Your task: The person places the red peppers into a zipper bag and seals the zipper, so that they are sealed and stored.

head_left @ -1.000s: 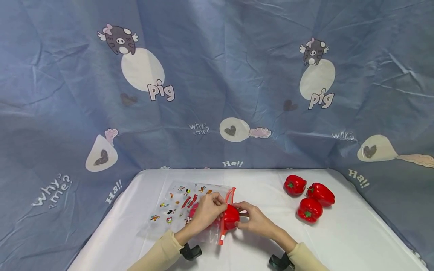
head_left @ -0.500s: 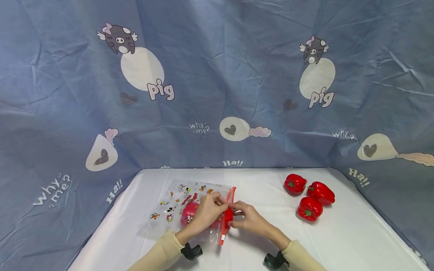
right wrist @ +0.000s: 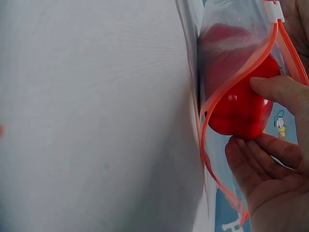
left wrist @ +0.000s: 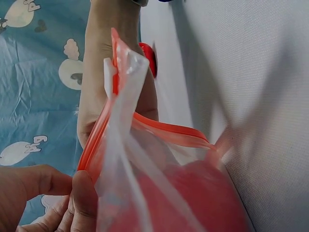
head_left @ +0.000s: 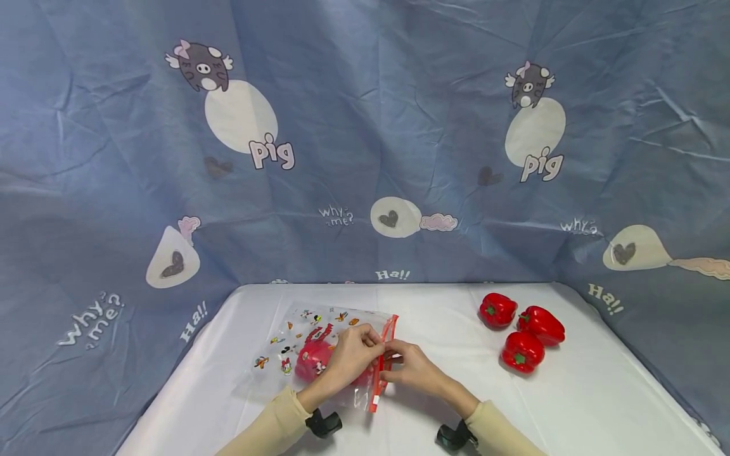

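Observation:
A clear zip bag (head_left: 272, 375) printed with small cartoon figures lies on the table, its orange-edged mouth facing right. My left hand (head_left: 352, 354) pinches the upper edge of that mouth between thumb and finger. At the opening, my right hand (head_left: 415, 367) holds a red bell pepper (right wrist: 239, 111), thumb on one side and fingertips on the other. Most of this pepper sits inside the mouth, past the orange zip strip (left wrist: 169, 128). Another red shape, seemingly a pepper (head_left: 310, 362), shows through the plastic deeper in, partly behind my left wrist.
Three red bell peppers stand grouped at the table's right: a rear one (head_left: 498, 310), a right one (head_left: 543, 326) and a front one (head_left: 523, 352). A white slider (right wrist: 274, 11) sits on the zip. Behind the white table (head_left: 445, 304) hangs a blue printed curtain (head_left: 365, 126).
My right hand has moved left, taking its pepper into the bag's mouth. The red shape inside has shifted left, deeper into the bag. My left hand has stayed at the edge.

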Available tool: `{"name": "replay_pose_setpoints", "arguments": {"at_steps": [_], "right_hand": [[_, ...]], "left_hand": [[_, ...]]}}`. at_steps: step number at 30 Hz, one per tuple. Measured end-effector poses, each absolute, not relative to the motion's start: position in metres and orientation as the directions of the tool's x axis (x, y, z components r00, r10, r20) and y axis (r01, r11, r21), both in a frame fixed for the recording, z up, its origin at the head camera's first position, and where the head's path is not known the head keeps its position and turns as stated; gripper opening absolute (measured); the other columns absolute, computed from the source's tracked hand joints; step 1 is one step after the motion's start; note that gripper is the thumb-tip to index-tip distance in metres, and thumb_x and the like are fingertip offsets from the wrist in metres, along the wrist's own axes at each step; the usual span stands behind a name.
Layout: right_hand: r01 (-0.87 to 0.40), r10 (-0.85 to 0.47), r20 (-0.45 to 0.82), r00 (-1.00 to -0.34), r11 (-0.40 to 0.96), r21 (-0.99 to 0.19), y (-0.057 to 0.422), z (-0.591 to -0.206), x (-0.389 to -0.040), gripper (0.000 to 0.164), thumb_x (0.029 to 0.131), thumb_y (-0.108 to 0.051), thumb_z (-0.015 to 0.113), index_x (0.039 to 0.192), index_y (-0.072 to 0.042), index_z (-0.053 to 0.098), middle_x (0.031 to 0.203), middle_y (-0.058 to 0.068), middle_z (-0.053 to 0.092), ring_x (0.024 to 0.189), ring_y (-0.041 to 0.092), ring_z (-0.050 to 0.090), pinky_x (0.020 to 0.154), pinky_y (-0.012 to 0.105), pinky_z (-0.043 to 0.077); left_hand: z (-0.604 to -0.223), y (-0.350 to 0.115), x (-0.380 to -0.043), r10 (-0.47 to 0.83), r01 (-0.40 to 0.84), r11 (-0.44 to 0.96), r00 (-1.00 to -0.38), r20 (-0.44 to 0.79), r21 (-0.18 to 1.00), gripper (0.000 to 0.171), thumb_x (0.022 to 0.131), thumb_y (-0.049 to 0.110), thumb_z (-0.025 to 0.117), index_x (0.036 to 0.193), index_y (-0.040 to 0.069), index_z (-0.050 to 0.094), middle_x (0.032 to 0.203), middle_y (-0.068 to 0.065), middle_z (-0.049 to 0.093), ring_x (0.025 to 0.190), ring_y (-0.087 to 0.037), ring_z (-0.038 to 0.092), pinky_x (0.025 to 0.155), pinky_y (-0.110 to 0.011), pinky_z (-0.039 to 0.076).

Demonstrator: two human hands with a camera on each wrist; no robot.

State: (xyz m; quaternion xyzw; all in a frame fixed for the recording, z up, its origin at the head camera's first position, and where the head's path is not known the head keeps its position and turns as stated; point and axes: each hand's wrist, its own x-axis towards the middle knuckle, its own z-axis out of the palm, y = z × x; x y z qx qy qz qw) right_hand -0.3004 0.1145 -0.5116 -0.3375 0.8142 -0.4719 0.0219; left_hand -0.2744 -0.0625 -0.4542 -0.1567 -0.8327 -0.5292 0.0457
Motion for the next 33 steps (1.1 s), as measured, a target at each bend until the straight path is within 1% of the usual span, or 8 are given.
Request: {"name": "replay_pose_setpoints", "arguments": {"at_steps": [5,9,13,17,21,27,31,33], "right_hand": [[-0.559,-0.578,0.307,-0.756,0.326,-0.763,0.111,-0.516,-0.303,0.033,0.077,-0.009,0.075,0.109,-0.011,0.065,0.104,0.000,0.066,0.096,0.010,0.064,0.087,0.032,0.055],[-0.559,-0.575,0.309,-0.758,0.328,-0.762,0.108,-0.517,-0.303,0.034,0.076,-0.006,0.074,0.109,-0.012,0.066,0.105,0.000,0.066,0.094,0.007,0.064,0.084,0.033,0.056],[-0.553,-0.573,0.300,-0.763,0.338,-0.762,0.106,-0.515,-0.302,0.033,0.075,-0.005,0.073,0.107,-0.011,0.066,0.103,0.000,0.066,0.091,0.006,0.065,0.081,0.031,0.056],[-0.544,-0.570,0.283,-0.772,0.361,-0.757,0.103,-0.512,-0.301,0.034,0.074,-0.004,0.073,0.106,-0.009,0.065,0.100,0.002,0.066,0.088,0.006,0.065,0.078,0.027,0.056],[-0.527,-0.561,0.263,-0.785,0.383,-0.758,0.102,-0.511,-0.299,0.038,0.074,-0.005,0.075,0.110,-0.009,0.065,0.101,0.002,0.067,0.088,0.006,0.065,0.077,0.026,0.055],[-0.532,-0.566,0.270,-0.779,0.371,-0.761,0.104,-0.513,-0.298,0.037,0.075,-0.006,0.074,0.111,-0.010,0.065,0.103,0.002,0.067,0.089,0.010,0.066,0.078,0.030,0.056],[-0.535,-0.570,0.269,-0.776,0.369,-0.760,0.108,-0.514,-0.299,0.038,0.078,-0.012,0.075,0.115,-0.010,0.064,0.107,0.001,0.067,0.093,0.012,0.067,0.082,0.030,0.056],[-0.534,-0.569,0.268,-0.778,0.373,-0.759,0.111,-0.514,-0.299,0.039,0.079,-0.016,0.075,0.116,-0.011,0.064,0.107,0.000,0.067,0.095,0.014,0.067,0.084,0.030,0.055]], "left_hand": [[-0.454,-0.063,-0.273,0.217,0.306,0.388,-0.947,0.237,0.869,0.003,0.082,0.007,0.065,0.080,0.005,0.063,0.070,-0.013,0.069,0.046,-0.011,0.060,0.042,-0.024,0.049],[-0.455,-0.063,-0.273,0.209,0.287,0.397,-0.953,0.219,0.872,0.003,0.082,0.009,0.064,0.079,0.007,0.063,0.069,-0.011,0.068,0.045,-0.009,0.059,0.042,-0.023,0.049],[-0.455,-0.062,-0.273,0.202,0.281,0.396,-0.955,0.216,0.874,0.003,0.081,0.008,0.064,0.078,0.007,0.063,0.065,-0.009,0.066,0.044,-0.008,0.057,0.041,-0.023,0.048],[-0.456,-0.062,-0.273,0.205,0.296,0.390,-0.951,0.231,0.872,0.003,0.080,0.005,0.065,0.078,0.005,0.062,0.064,-0.010,0.065,0.042,-0.009,0.057,0.041,-0.024,0.048],[-0.456,-0.062,-0.274,0.208,0.297,0.394,-0.951,0.230,0.870,0.003,0.080,0.006,0.065,0.078,0.005,0.062,0.064,-0.007,0.065,0.042,-0.010,0.057,0.040,-0.025,0.048],[-0.457,-0.063,-0.274,0.206,0.294,0.398,-0.952,0.228,0.869,0.003,0.081,0.007,0.065,0.078,0.007,0.063,0.063,-0.003,0.064,0.042,-0.011,0.058,0.040,-0.024,0.048],[-0.456,-0.063,-0.275,0.204,0.300,0.405,-0.951,0.234,0.864,0.005,0.082,0.009,0.067,0.078,0.008,0.064,0.065,-0.004,0.066,0.044,-0.013,0.060,0.040,-0.023,0.047],[-0.456,-0.063,-0.276,0.203,0.311,0.410,-0.948,0.247,0.858,0.006,0.082,0.010,0.069,0.078,0.008,0.064,0.066,-0.005,0.067,0.045,-0.011,0.059,0.042,-0.023,0.047]]}}
